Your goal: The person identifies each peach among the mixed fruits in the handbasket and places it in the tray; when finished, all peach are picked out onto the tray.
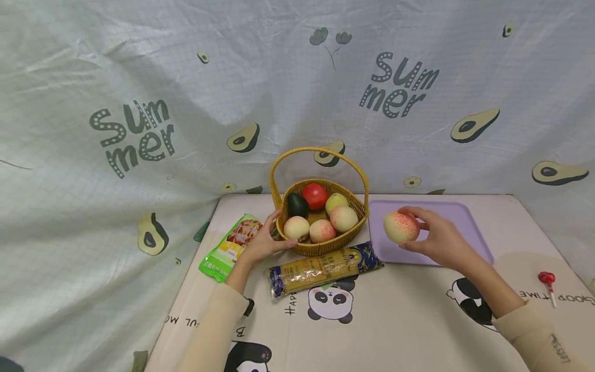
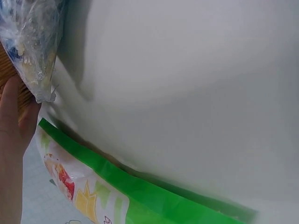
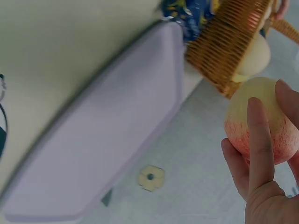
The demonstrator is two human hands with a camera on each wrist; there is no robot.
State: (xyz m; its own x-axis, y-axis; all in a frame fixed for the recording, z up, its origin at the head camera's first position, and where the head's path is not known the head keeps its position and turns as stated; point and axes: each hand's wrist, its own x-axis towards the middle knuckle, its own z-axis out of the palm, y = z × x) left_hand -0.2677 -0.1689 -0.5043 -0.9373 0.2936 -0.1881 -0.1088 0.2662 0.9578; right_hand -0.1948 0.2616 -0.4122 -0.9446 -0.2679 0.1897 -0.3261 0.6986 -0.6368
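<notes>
In the head view a peach [image 1: 402, 227], pale yellow with a red blush, is held between the thumb and fingers of my right hand [image 1: 434, 235], above the purple tray [image 1: 446, 209]. The right wrist view shows the fingers wrapped about this peach [image 3: 254, 112]. My left hand [image 1: 265, 243] grips the left front rim of a woven basket [image 1: 321, 249] with a tall handle. Inside the basket lie several peaches [image 1: 344, 219], a red round fruit [image 1: 315, 196], a yellow-green fruit [image 1: 337, 202] and a dark green avocado [image 1: 297, 205].
A clear-wrapped pack of pasta [image 1: 321, 268] lies before the basket. Left of it is a green snack bag [image 1: 232, 245], close to my left forearm. A red lollipop [image 1: 547, 279] lies at the table's right. A printed curtain [image 1: 297, 93] hangs behind.
</notes>
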